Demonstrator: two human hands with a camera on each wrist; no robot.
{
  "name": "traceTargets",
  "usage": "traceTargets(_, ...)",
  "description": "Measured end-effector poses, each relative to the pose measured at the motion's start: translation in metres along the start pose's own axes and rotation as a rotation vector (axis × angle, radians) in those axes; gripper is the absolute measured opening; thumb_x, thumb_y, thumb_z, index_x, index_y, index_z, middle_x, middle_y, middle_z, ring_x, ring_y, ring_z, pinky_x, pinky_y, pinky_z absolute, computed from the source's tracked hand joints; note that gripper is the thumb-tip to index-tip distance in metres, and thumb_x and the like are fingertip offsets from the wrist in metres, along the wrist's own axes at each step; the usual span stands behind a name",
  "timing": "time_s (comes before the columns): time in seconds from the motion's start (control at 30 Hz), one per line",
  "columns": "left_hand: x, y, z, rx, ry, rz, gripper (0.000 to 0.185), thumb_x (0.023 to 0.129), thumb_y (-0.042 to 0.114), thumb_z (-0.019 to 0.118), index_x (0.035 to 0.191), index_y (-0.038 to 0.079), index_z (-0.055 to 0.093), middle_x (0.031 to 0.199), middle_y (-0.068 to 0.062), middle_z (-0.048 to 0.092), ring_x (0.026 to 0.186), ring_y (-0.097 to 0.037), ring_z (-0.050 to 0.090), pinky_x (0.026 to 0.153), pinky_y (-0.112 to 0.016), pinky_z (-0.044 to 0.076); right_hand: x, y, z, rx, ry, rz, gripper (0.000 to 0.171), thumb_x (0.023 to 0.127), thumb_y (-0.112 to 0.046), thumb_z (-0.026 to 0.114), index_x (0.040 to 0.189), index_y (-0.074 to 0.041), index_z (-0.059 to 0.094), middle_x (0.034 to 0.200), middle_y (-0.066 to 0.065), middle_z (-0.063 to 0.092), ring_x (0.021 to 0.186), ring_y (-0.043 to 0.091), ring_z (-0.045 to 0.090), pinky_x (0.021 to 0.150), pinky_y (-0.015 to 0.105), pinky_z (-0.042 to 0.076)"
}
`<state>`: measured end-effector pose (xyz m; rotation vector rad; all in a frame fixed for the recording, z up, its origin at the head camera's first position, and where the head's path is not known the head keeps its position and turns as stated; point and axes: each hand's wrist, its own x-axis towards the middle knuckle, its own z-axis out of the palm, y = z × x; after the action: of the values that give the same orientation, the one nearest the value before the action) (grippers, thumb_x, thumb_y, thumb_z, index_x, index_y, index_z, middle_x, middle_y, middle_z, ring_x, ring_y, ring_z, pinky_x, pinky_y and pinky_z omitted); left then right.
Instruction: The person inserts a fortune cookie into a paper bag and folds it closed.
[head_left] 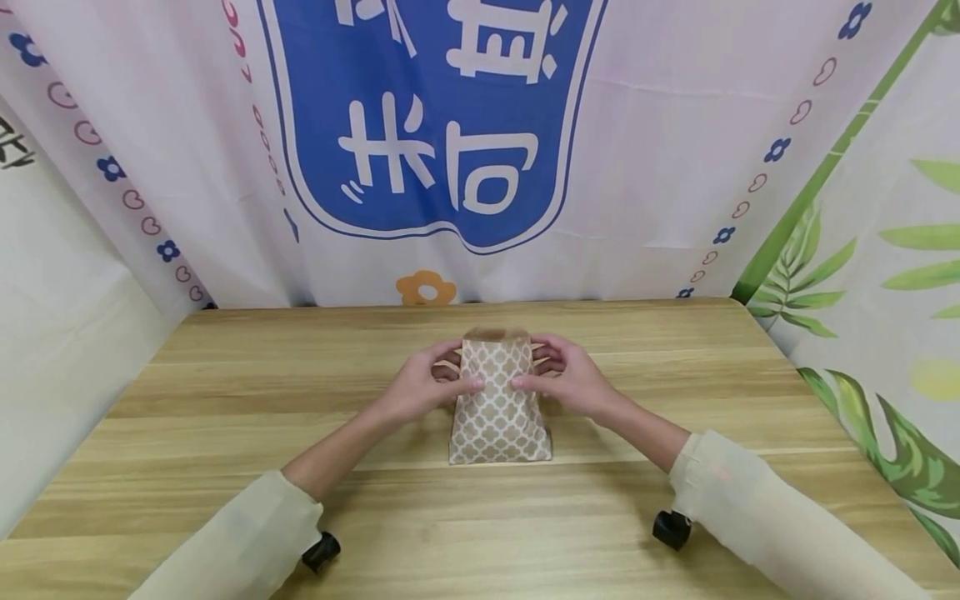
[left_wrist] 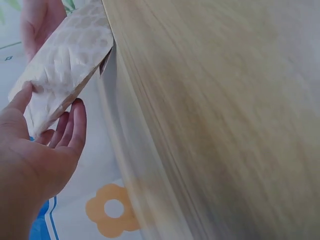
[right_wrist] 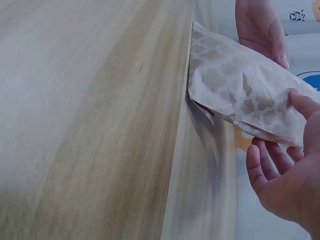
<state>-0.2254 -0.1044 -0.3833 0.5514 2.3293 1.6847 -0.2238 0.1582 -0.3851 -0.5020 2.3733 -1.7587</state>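
Observation:
A brown paper bag (head_left: 498,425) with a white lattice pattern stands tilted at the middle of the table, its bottom edge on the wood and its top edge slightly parted. On its left side my left hand (head_left: 420,383) grips it, thumb on the front and fingers behind. My right hand (head_left: 573,379) holds the opposite side the same way. In the left wrist view the paper bag (left_wrist: 70,55) is creased near the thumb of the left hand (left_wrist: 40,155). From the right wrist, the bag (right_wrist: 240,75) shows its folded side edge above the fingers of the right hand (right_wrist: 290,175).
The wooden table (head_left: 225,417) runs back to a white curtain (head_left: 652,208) with a blue printed sign (head_left: 427,200). Below each sleeve cuff sits a small black device, one at the left (head_left: 321,552) and one at the right (head_left: 671,529).

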Motion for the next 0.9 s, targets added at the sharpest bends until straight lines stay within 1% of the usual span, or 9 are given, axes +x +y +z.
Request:
traceTargets(0.1,0.000,0.000,0.001,-0.024,0.012,0.049,0.060,0.093,0.008,0.078,0.145,-0.006,0.051,0.122,-0.022,0.062,0.100,-0.026,0.069,0.082,-0.029,0.061,-0.001,-0.001,0.000,0.032,0.012,-0.029,0.065,0.091,-0.001,0.077,0.148,0.006,0.046,0.121,0.026,0.065,0.105,0.033,0.067,0.082,0.025,0.059)
traceTargets(0.17,0.000,0.001,0.001,-0.041,0.024,0.068,0.055,0.093,0.006,0.078,0.142,-0.005,0.055,0.124,-0.022,0.062,0.100,-0.027,0.069,0.082,-0.028,0.061,-0.001,-0.002,0.000,0.049,0.016,-0.046,0.063,0.093,0.001,0.075,0.148,0.007,0.045,0.121,0.027,0.065,0.107,0.037,0.067,0.084,0.024,0.059)
traceTargets(0.27,-0.001,0.002,0.002,-0.063,0.044,0.083,0.052,0.092,0.004,0.077,0.138,-0.006,0.057,0.124,-0.022,0.062,0.101,-0.026,0.069,0.083,-0.028,0.061,-0.001,-0.004,0.001,0.067,0.023,-0.076,0.060,0.094,0.002,0.073,0.147,0.009,0.045,0.122,0.029,0.064,0.109,0.040,0.066,0.087,0.024,0.059)
traceTargets(0.4,-0.002,0.006,0.003,-0.111,0.063,0.087,0.051,0.091,-0.001,0.077,0.137,-0.009,0.056,0.124,-0.023,0.063,0.103,-0.024,0.070,0.084,-0.029,0.062,-0.002,-0.005,0.001,0.068,0.032,-0.108,0.060,0.093,0.005,0.072,0.146,0.010,0.044,0.122,0.029,0.064,0.109,0.038,0.065,0.089,0.023,0.058)
traceTargets(0.5,-0.003,0.009,0.003,-0.137,0.069,0.088,0.056,0.090,-0.004,0.076,0.141,-0.009,0.053,0.127,-0.025,0.063,0.107,-0.028,0.070,0.086,-0.030,0.062,-0.003,-0.007,0.002,0.070,0.039,-0.112,0.060,0.092,0.005,0.073,0.145,0.010,0.045,0.122,0.028,0.064,0.107,0.034,0.065,0.087,0.022,0.058)
traceTargets(0.6,-0.003,0.012,0.004,-0.143,0.072,0.093,0.061,0.090,-0.005,0.076,0.145,-0.008,0.050,0.130,-0.028,0.062,0.114,-0.036,0.068,0.090,-0.032,0.061,-0.003,-0.007,0.002,0.069,0.045,-0.116,0.059,0.092,0.006,0.073,0.145,0.010,0.046,0.121,0.027,0.064,0.104,0.028,0.065,0.085,0.022,0.057)
traceTargets(0.73,-0.002,0.013,0.005,-0.151,0.076,0.084,0.072,0.089,-0.002,0.078,0.151,-0.007,0.042,0.134,-0.029,0.061,0.117,-0.038,0.066,0.092,-0.034,0.060,-0.003,-0.008,0.002,0.066,0.049,-0.132,0.060,0.091,0.006,0.074,0.144,0.008,0.047,0.119,0.025,0.064,0.101,0.023,0.065,0.084,0.022,0.057)
traceTargets(0.8,-0.002,0.014,0.006,-0.159,0.073,0.080,0.078,0.088,0.000,0.080,0.154,-0.006,0.039,0.137,-0.029,0.060,0.118,-0.038,0.066,0.094,-0.035,0.060,-0.003,-0.010,0.002,0.065,0.051,-0.147,0.060,0.090,0.006,0.075,0.144,0.008,0.047,0.118,0.024,0.065,0.100,0.022,0.065,0.084,0.024,0.058)
traceTargets(0.9,-0.002,0.016,0.008,-0.159,0.076,0.107,0.081,0.086,-0.001,0.081,0.154,-0.004,0.038,0.138,-0.028,0.060,0.118,-0.039,0.066,0.095,-0.038,0.059,-0.003,-0.011,0.002,0.049,0.055,-0.186,0.062,0.089,0.006,0.077,0.144,0.006,0.048,0.116,0.022,0.064,0.101,0.025,0.065,0.084,0.028,0.059)
